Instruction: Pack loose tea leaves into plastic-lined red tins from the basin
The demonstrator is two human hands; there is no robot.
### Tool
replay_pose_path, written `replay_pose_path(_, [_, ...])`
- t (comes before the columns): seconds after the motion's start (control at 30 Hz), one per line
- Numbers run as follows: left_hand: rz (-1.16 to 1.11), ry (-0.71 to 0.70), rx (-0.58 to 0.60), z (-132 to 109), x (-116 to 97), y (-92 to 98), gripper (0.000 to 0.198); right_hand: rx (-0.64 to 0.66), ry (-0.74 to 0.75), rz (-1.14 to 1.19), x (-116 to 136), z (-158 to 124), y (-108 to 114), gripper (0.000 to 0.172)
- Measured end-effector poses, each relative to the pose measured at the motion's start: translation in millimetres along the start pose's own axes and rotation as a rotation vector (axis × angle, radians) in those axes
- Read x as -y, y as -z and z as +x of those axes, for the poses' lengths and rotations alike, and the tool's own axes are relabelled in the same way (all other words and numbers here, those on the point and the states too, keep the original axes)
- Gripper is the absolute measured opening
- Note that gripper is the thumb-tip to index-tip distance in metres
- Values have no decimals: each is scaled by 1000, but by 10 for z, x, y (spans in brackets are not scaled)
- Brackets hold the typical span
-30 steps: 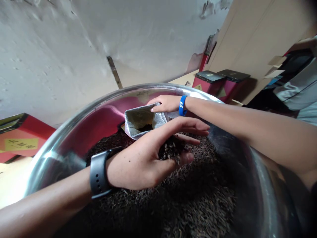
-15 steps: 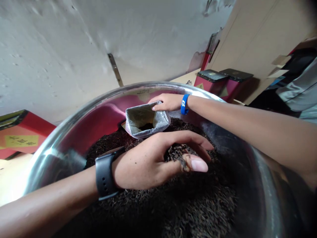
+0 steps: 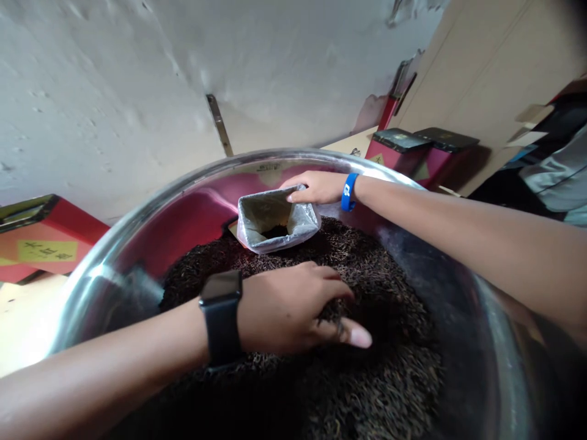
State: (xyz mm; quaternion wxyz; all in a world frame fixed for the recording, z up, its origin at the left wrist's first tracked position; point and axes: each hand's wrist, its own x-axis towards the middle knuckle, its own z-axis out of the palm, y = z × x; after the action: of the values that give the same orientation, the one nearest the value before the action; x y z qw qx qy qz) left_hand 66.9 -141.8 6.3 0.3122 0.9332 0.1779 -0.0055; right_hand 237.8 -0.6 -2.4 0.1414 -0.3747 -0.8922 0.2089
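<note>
A wide metal bowl (image 3: 98,287) holds a large heap of dark, twisted dried leaves (image 3: 380,385). On the heap, toward the far side, stands a box with a silvery plastic liner (image 3: 305,229); some dark leaves lie at its bottom. My right hand (image 3: 312,187), with a blue wristband, grips the box's far right rim, thumb inside. Nearer to me, my left hand (image 3: 293,308), wearing a black watch (image 3: 222,321), is palm down over the heap with curled fingers and the thumb out. Dark leaves show between its thumb and fingers.
Red boxes with dark lids (image 3: 401,150) stand behind the bowl at the right. Another red box (image 3: 55,235) lies at the left. A grey wall (image 3: 137,91) rises behind, and a large cardboard panel (image 3: 490,67) is at the right.
My left hand has turned more palm down and lowered toward the leaves, its fingers curling in more. My right hand still holds the box. The whole view has shifted slightly.
</note>
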Motion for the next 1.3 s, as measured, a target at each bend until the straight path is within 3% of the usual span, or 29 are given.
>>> replay_pose_path(0.1, [170,219,105,35,197,-283,91,9,11,-11,-23,5,3,35])
replay_pose_path(0.2, [212,323,158,64,261,-523,105,13,3,-10,-41,8,14,35])
replay_pose_path(0.37, [268,371,-15,66,70,-678,84,26,-31,0,-24,2,26,35])
replay_pose_path(0.53, [285,397,19,83,-12,-717,51,29,-38,6,5,0,24,35])
replay_pose_path(0.63, [324,332,26,102,31,-707,39,21,-20,3,8,-3,27,36])
replay_pose_path(0.77, [394,225,-12,130,96,-562,36,32,-16,-3,15,-11,30,35])
replay_pose_path(0.9, [387,195,-110,128,75,-201,36,28,-27,-6,33,-16,27,34])
replay_pose_path(1.03, [365,174,-379,32,50,268,44,24,13,7,35,-7,15,31])
replay_pose_path(1.13, [427,188,-598,-49,159,530,45,10,22,-16,14,9,-2,24])
replay_pose_path(1.2, [492,209,-676,-72,295,608,44,10,28,-33,-1,19,-13,21])
replay_pose_path(1.3, [582,236,-632,-49,519,598,40,21,45,-33,-7,23,-23,22])
